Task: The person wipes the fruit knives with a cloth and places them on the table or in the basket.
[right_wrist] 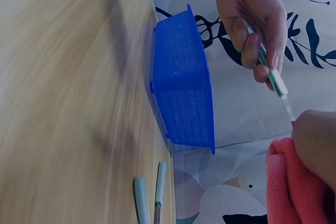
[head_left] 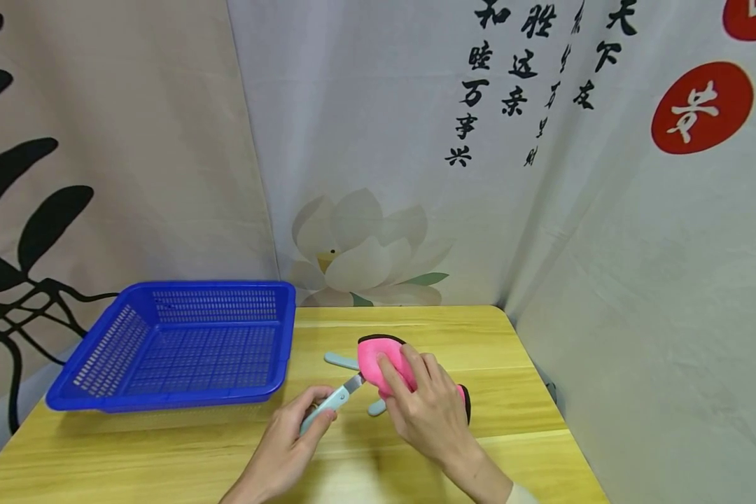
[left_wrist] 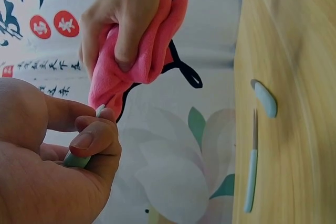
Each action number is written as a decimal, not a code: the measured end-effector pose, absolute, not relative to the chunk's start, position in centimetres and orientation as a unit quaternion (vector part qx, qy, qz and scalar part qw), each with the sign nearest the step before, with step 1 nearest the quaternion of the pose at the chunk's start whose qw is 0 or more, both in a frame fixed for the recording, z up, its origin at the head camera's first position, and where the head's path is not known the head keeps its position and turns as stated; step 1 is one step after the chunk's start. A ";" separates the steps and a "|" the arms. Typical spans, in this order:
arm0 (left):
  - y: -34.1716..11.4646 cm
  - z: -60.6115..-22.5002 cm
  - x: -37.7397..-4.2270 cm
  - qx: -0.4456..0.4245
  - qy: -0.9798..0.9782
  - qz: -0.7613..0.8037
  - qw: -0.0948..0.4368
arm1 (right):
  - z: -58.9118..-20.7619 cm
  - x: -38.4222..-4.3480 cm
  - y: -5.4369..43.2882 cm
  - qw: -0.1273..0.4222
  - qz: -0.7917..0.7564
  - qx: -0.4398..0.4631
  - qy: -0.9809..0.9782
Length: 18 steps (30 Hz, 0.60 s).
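My left hand (head_left: 286, 437) grips a small knife (head_left: 334, 402) by its pale blue handle, the blade tilted up to the right. A pink cloth (head_left: 376, 358) with black edging is bunched in my right hand (head_left: 433, 406), whose fingers grip it around the far part of the blade. The blade's tip is hidden in the folds. In the left wrist view a black loop (left_wrist: 190, 74) hangs from the cloth. Both hands are above the table. Below them lie two more pale-blue-handled pieces: a slim knife (left_wrist: 252, 177) and a shorter one (left_wrist: 266, 102), partly covered by the cloth in the head view.
A blue mesh basket (head_left: 195, 401) stands at the table's left side, with nothing visible inside. The wooden table (head_left: 516, 469) ends at a printed curtain (head_left: 378, 126) behind and a pale curtain on the right.
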<state>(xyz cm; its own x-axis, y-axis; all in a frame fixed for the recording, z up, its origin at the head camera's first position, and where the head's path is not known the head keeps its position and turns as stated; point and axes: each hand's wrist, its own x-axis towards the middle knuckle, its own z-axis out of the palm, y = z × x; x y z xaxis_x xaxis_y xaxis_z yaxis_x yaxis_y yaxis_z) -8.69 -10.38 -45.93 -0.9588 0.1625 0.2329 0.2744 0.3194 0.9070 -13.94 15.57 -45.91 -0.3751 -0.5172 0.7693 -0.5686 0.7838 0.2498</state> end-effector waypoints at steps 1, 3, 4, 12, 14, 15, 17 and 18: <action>-10.4 -45.9 -8.7 -0.132 -0.812 -0.567 0.047 | -45.9 -14.0 15.7 0.453 0.029 0.327 -0.829; -10.4 -45.8 -8.6 -0.130 -0.813 -0.566 0.044 | -46.0 -14.2 15.9 0.452 0.031 0.325 -0.830; -10.4 -45.8 -8.6 -0.131 -0.813 -0.566 0.043 | -46.0 -14.3 16.1 0.452 0.033 0.323 -0.831; -11.0 -45.9 -8.6 -0.122 -0.806 -0.579 0.003 | -46.1 -15.2 18.2 0.426 0.058 0.296 -0.853; -11.3 -46.0 -8.6 -0.119 -0.799 -0.589 -0.019 | -46.3 -15.3 18.9 0.420 0.064 0.284 -0.860; -11.5 -46.0 -8.6 -0.117 -0.797 -0.592 -0.025 | -46.3 -15.3 19.3 0.417 0.066 0.278 -0.863; -11.7 -46.1 -8.6 -0.115 -0.794 -0.596 -0.030 | -46.5 -15.2 19.9 0.415 0.076 0.266 -0.866; -11.8 -46.1 -8.5 -0.117 -0.794 -0.596 -0.026 | -46.6 -15.2 20.1 0.414 0.082 0.261 -0.868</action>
<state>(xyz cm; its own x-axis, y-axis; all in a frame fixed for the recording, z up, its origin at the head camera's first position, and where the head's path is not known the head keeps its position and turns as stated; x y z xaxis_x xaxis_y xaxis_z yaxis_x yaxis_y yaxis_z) -8.55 -11.81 -46.14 -0.9710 0.2180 0.0980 0.1552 0.2631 0.9522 -15.15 20.10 -46.61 -0.5206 -0.3844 0.7624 -0.5208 0.8505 0.0732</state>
